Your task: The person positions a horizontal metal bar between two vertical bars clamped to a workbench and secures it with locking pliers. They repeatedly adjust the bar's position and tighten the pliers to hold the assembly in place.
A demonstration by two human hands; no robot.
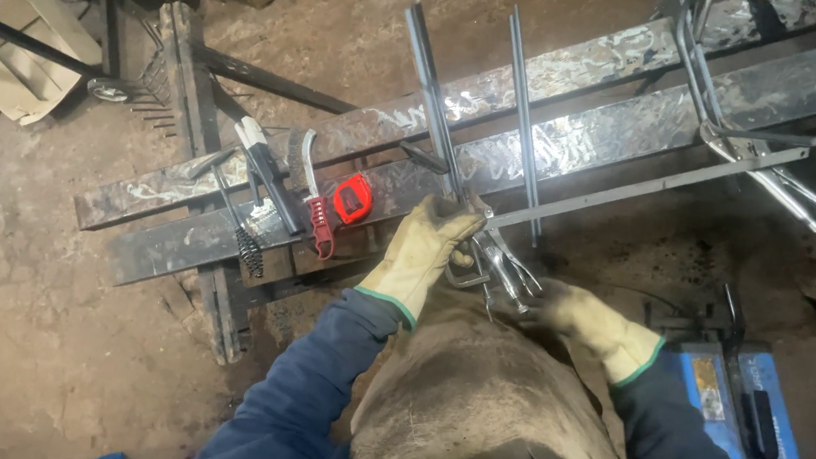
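Both my hands wear tan leather gloves. My left hand (423, 249) rests at the near edge of the long steel beams (583, 137), its fingers on the jaw end of a locking clamp (496, 263). My right hand (585, 319) grips the clamp's handles from below. The clamp bites where a thin flat bar (648, 187) meets a dark upright rod (432, 94). A second thin rod (524, 122) lies across the beams just to the right. A leather apron covers my lap.
On the beams to the left lie a red tape measure (353, 198), a red-handled tool (320, 222), a chipping hammer (232, 214) and a wire brush. Another locking clamp (768, 167) holds the bar's far right end. A blue welding machine (747, 407) sits on the dirt floor at right.
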